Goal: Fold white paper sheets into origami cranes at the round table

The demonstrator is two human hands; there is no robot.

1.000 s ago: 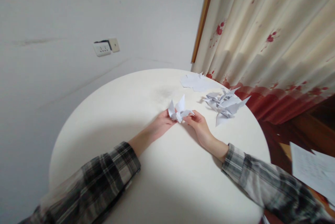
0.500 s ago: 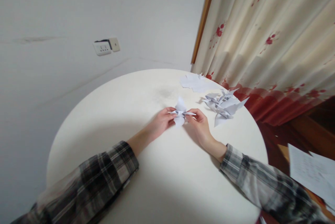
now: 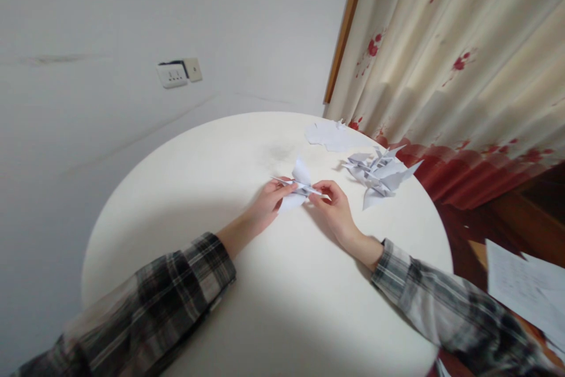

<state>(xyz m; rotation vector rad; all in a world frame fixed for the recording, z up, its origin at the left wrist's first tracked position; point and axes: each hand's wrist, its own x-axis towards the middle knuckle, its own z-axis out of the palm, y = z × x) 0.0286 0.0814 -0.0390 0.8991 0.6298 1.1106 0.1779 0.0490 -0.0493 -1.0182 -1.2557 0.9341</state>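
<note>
White folded-paper figure with pointed flaps (image 3: 302, 172) is between our bare hands, over the round white table (image 3: 282, 300). Our left hand (image 3: 267, 202) pinches its left side, thumb on top, other fingers partly hidden; our right hand (image 3: 336, 211) grips its right point, fingertips nearly together. We see folded white paper pieces (image 3: 380, 177) heaped rightward.

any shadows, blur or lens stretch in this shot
Head view: soft shadows lie on the table beside the left arm and under the right hand; head view: the sleeves look stretched toward the lower corners, as with a wide lens; head view: writing on the sheets at the right edge is too soft to read.
</note>
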